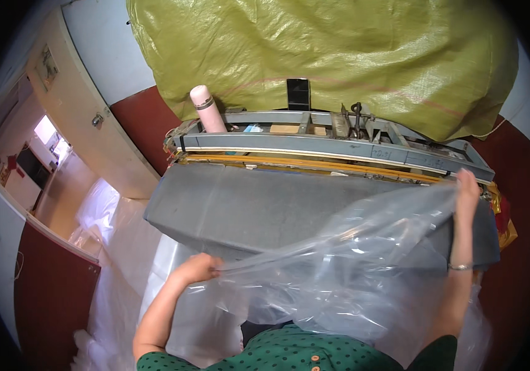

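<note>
walls (104, 62) white, maroon below | pale door (74, 93) open | bright light (45, 129) beyond

looks like a small workshop inside a home tbh: long metal-framed bench (265, 143) with hardware (356, 125) on top, clear plastic film (351, 266) over part of it, more film (130, 247) spread near an ordinary door (84, 102) opening onto a lit room (70, 176).

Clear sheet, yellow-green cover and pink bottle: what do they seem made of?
Clear sheet: thin glossy plastic film, see-through with streaky highlights. Yellow-green cover: probably plastic tarp, shiny and crisply creased. Pink bottle: painted metal or plastic, smooth with a metallic-looking band; unclear which.
</note>
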Available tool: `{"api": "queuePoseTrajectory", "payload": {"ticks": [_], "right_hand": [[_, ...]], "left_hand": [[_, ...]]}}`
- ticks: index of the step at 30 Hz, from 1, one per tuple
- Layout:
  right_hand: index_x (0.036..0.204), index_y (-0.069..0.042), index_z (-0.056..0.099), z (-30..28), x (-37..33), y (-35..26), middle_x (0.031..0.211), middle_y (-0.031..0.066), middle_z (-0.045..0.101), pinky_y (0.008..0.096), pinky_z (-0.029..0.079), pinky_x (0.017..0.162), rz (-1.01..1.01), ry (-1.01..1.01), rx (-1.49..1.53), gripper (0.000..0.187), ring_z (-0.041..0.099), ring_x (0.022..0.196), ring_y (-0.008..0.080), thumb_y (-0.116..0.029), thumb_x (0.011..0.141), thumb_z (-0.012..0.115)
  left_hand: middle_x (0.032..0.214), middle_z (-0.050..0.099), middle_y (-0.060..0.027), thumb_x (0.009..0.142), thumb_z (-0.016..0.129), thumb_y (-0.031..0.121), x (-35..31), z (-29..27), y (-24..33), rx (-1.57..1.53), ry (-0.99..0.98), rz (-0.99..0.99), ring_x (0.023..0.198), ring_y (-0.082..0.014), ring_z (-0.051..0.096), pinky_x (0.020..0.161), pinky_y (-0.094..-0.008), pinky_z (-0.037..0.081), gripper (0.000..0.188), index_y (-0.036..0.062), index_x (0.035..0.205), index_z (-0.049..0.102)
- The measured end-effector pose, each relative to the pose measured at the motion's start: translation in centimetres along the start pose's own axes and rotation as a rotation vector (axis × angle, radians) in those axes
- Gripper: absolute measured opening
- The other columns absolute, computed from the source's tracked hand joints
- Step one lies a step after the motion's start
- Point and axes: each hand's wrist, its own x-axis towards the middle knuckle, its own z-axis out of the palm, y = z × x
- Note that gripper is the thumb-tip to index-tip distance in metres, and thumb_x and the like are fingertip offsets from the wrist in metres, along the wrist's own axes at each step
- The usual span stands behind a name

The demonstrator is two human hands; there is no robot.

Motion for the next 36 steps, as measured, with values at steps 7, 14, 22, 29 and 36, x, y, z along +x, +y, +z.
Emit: {"api": "queuePoseTrajectory", "payload": {"ticks": [7,14,22,29,36], "right_hand": [[0.086,0.004,0.055,-12.3,-0.1,16.4,0.076,0.0111,0.057,0.0291,0.041,0.070,0.078,0.047,-0.524,0.029,0.053,0.073,0.0194,-0.023,0.092,0.047],[0.093,0.004,0.058,-22.6,0.1,27.2,0.085,0.0182,0.062,0.0358,0.043,0.071,0.172,0.150,-0.636,0.036,0.056,0.074,0.0291,-0.029,0.092,0.044],[0.113,-0.002,0.053,-22.6,-2.4,23.6,0.097,0.0257,0.059,0.0441,0.043,0.074,0.421,0.127,-1.252,0.037,0.055,0.092,0.0416,-0.031,0.093,0.041],[0.124,-0.001,0.042,-22.7,-0.1,27.3,0.109,0.0239,0.056,0.0440,0.042,0.082,0.418,-0.099,-1.358,0.045,0.053,0.100,0.0396,-0.031,0.091,0.046],[0.110,0.003,0.049,-30.7,5.8,27.2,0.101,0.0223,0.059,0.0410,0.040,0.081,0.406,-0.016,-1.091,0.045,0.055,0.094,0.0339,-0.037,0.090,0.047]], "left_hand": [[0.096,0.062,-0.0176,0.075,0.056,0.008,-2.9,-10.9,-13.6,0.458,0.764,-0.617,0.086,-0.0313,0.060,0.079,-0.0435,0.045,0.026,0.0090,0.100,0.061],[0.115,0.049,-0.0182,0.080,0.061,0.014,6.9,-10.7,-6.6,-0.216,1.287,-0.202,0.112,-0.0334,0.044,0.099,-0.0394,0.030,0.040,0.0005,0.114,0.044],[0.145,0.025,-0.0068,0.083,0.052,0.047,11.6,-6.7,-15.3,-0.002,0.854,-0.584,0.133,-0.0370,0.017,0.102,-0.0592,0.015,0.066,0.0189,0.138,0.029],[0.145,0.025,-0.0036,0.086,0.041,0.055,10.9,-9.6,-17.2,-0.176,0.673,-0.695,0.134,-0.0314,0.016,0.102,-0.0599,0.011,0.060,0.0236,0.136,0.034],[0.139,0.032,-0.0125,0.093,0.041,0.037,1.1,-8.7,-20.2,-0.989,1.617,-0.219,0.128,-0.0221,0.031,0.103,-0.0318,0.027,0.054,0.0031,0.134,0.032]]}}
